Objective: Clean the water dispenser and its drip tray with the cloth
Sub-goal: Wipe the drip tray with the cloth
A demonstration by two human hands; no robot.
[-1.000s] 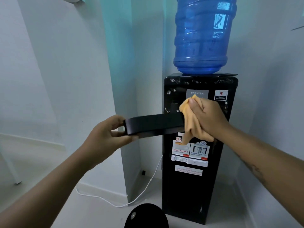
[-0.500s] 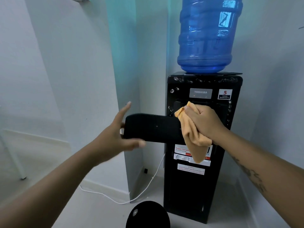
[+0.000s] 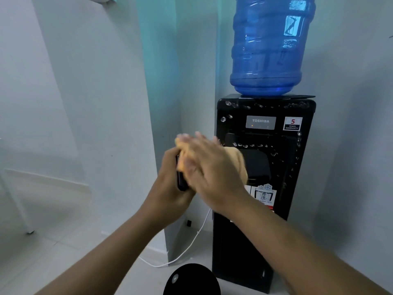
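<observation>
My left hand [image 3: 170, 184] grips the black tray [image 3: 181, 179], turned edge-on. My right hand [image 3: 209, 169], blurred, presses the orange cloth [image 3: 236, 160] flat against it. Behind them stands the dispenser [image 3: 263, 241], droplet-speckled, marked TOSHIBA and "5 YEARS WARRANTY", blue bottle [image 3: 270, 45] on top. A white cable [image 3: 191, 245] trails below.

The left hand [image 3: 170, 184] grips the black drip tray [image 3: 181, 182], held up in front of the black water dispenser [image 3: 261, 241]. The right hand [image 3: 210, 171], blurred, presses the orange cloth [image 3: 238, 160] flat over the tray. A blue water bottle [image 3: 270, 45] stands on the dispenser; a white cable [image 3: 191, 243] trails across the floor [image 3: 74, 252].
</observation>
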